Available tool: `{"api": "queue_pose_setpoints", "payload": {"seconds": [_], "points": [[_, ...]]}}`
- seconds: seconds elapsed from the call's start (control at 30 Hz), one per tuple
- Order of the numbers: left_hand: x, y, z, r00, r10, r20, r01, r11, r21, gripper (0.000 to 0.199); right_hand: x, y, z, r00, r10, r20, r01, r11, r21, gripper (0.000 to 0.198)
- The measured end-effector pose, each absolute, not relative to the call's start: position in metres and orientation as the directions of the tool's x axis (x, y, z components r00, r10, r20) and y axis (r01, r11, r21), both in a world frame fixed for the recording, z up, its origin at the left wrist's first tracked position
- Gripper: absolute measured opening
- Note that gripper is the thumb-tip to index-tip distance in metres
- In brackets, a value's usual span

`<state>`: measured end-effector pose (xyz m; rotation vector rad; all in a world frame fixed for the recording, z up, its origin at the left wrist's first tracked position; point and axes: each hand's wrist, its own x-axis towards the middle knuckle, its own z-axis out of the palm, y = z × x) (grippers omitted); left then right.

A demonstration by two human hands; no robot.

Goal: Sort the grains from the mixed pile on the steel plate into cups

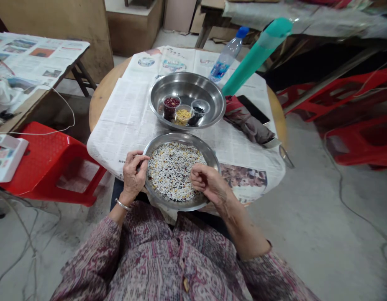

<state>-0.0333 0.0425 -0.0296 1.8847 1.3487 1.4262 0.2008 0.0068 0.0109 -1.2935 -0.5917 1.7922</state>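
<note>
A shallow steel bowl (211,156) at the table's near edge holds mixed grains (172,171), mostly white with black, yellow and a few red ones. My left hand (134,173) grips its left rim, fingers bent over the edge. Over the right part of the grains, my right hand (208,180) is closed in a pinch; whatever lies between the fingertips is too small to make out. Behind stands a larger steel bowl (158,85) with three clear cups: red beans (171,103), yellow grains (183,116) and black ones (198,110).
Newspaper (118,121) covers the round table. A water bottle (225,56), a tall green container (259,54), a grey and red cloth item (249,123) and a dark phone (253,109) stand or lie beyond. Red stools (49,167) flank the table; cables cross the floor.
</note>
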Motion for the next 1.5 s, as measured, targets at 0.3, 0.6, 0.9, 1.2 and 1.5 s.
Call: {"api": "queue_pose_setpoints", "payload": {"seconds": [0.3, 0.6, 0.9, 1.2, 1.5], "points": [[-0.034, 0.042, -0.03, 0.009, 0.873, 0.487, 0.453, -0.438, 0.777, 0.013, 0.192, 0.002, 0.015, -0.201, 0.91, -0.362, -0.529, -0.412, -0.742, 0.021], [-0.034, 0.044, -0.03, 0.006, 0.865, 0.502, 0.458, -0.449, 0.768, 0.012, 0.19, -0.004, 0.025, -0.194, 0.947, -0.258, -0.553, -0.322, -0.768, 0.022], [-0.033, 0.043, -0.03, 0.002, 0.872, 0.49, 0.461, -0.436, 0.773, 0.012, 0.183, 0.0, 0.03, -0.173, 0.917, -0.359, -0.598, -0.388, -0.701, 0.024], [-0.034, 0.043, -0.03, 0.002, 0.874, 0.486, 0.458, -0.433, 0.777, 0.012, 0.185, 0.01, 0.012, -0.081, 0.857, -0.509, -0.648, -0.434, -0.626, 0.039], [-0.033, 0.043, -0.031, 0.002, 0.866, 0.499, 0.449, -0.447, 0.774, 0.013, 0.187, 0.016, 0.012, -0.162, 0.857, -0.489, -0.546, -0.491, -0.679, 0.031]]}}
